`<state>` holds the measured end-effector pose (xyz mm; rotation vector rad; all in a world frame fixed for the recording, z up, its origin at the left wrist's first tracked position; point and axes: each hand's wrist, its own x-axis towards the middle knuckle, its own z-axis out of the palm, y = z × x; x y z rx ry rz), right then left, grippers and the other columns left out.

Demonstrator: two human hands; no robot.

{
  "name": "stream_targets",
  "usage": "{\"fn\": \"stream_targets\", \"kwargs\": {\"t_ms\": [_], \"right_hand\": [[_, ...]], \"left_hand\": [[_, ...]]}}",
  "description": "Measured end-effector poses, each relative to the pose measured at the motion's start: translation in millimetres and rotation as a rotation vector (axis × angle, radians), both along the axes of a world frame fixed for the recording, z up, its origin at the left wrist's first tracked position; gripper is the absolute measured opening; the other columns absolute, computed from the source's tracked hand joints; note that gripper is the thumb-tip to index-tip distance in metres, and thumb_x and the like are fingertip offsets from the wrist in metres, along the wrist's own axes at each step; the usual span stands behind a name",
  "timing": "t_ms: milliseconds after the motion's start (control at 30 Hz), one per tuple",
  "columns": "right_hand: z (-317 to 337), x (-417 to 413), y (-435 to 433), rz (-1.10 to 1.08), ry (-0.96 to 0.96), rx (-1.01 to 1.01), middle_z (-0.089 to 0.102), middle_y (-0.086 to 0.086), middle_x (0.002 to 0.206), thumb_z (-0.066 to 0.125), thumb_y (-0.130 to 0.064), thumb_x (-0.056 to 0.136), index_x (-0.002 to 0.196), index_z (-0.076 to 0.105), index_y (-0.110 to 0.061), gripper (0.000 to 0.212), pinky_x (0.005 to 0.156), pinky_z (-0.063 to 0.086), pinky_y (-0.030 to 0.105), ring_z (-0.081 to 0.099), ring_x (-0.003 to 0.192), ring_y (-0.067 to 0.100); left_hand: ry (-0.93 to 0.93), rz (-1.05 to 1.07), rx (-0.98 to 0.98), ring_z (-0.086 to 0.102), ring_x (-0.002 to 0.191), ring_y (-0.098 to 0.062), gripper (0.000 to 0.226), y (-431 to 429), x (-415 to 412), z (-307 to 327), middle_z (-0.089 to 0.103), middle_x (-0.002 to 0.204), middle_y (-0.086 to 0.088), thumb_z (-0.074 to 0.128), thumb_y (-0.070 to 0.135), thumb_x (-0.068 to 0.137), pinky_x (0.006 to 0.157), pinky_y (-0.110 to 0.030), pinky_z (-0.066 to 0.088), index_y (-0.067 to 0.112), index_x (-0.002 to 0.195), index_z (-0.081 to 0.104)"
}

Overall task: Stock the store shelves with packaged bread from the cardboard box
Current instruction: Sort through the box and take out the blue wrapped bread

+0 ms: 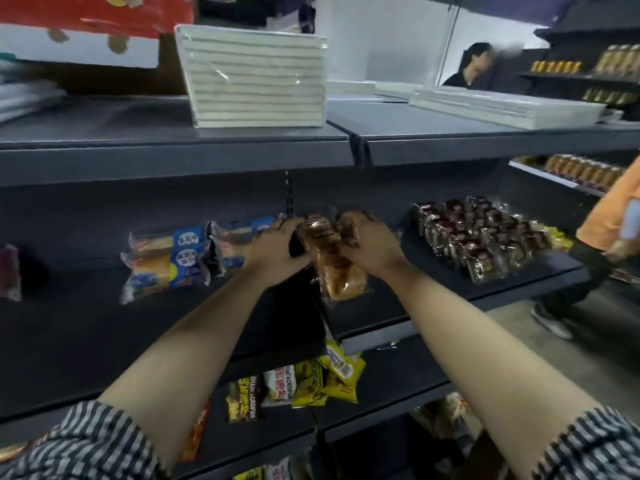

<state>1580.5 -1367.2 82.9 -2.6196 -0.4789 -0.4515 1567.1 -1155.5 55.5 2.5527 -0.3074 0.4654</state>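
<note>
Both my arms reach to the middle dark shelf (145, 327). My left hand (277, 247) and my right hand (372, 247) together grip clear-wrapped golden bread packs (332, 261), held at the seam between two shelf sections. The packs lie stacked and tilted toward me, the lowest one (344, 284) sticking out below my hands. Left of my hands lie blue-and-orange bread packets (173, 258) on the same shelf. The cardboard box is out of view.
Dark brown packaged cakes (481, 237) fill the shelf to the right. Stacked white trays (256, 81) sit on the top shelf. Yellow and black snack packets (304, 382) lie on the lower shelf. A person in orange (609, 220) stands at the right edge; another person (474, 67) sits behind.
</note>
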Motion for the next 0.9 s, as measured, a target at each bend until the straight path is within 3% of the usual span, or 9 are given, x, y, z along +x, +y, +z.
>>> {"fn": "stream_targets", "kwargs": {"t_ms": [267, 400, 533, 900], "right_hand": [[-7.2, -60.3, -139.4, -0.297, 0.037, 0.081, 0.057, 0.012, 0.132, 0.073, -0.03, 0.079, 0.139, 0.047, -0.014, 0.068, 0.092, 0.047, 0.035, 0.054, 0.119, 0.031], [-14.8, -100.8, -209.9, -0.455, 0.064, 0.09, 0.057, 0.011, 0.125, 0.068, -0.031, 0.081, 0.129, 0.051, -0.014, 0.053, 0.082, 0.046, 0.036, 0.055, 0.115, 0.032], [-23.7, -153.0, -276.4, -0.622, 0.125, 0.131, 0.049, 0.004, 0.141, 0.064, -0.03, 0.083, 0.141, 0.043, -0.019, 0.063, 0.096, 0.046, 0.038, 0.051, 0.124, 0.024], [-50.6, -288.3, -398.0, -0.911, 0.175, 0.109, 0.049, 0.004, 0.139, 0.064, -0.034, 0.086, 0.14, 0.044, -0.018, 0.06, 0.1, 0.044, 0.036, 0.049, 0.126, 0.021]], "left_hand": [[0.013, -0.239, -0.065, 0.062, 0.112, -0.026, 0.072, -130.3, -10.0, 6.4, 0.066, 0.123, -0.002, 0.066, 0.059, 0.08, 0.094, -0.035, 0.049, 0.031, 0.142, 0.04], [0.026, -0.373, -0.073, 0.056, 0.121, -0.022, 0.07, -199.3, -23.5, -1.4, 0.059, 0.135, -0.001, 0.069, 0.05, 0.084, 0.098, -0.032, 0.045, 0.028, 0.144, 0.04], [0.049, -0.53, -0.057, 0.053, 0.125, -0.022, 0.071, -269.6, -43.2, -11.2, 0.054, 0.139, -0.001, 0.071, 0.049, 0.083, 0.097, -0.036, 0.046, 0.026, 0.143, 0.042], [0.099, -0.88, -0.019, 0.049, 0.128, -0.02, 0.07, -426.3, -114.6, -34.8, 0.05, 0.141, -0.004, 0.07, 0.043, 0.086, 0.101, -0.034, 0.042, 0.02, 0.145, 0.04]]}}
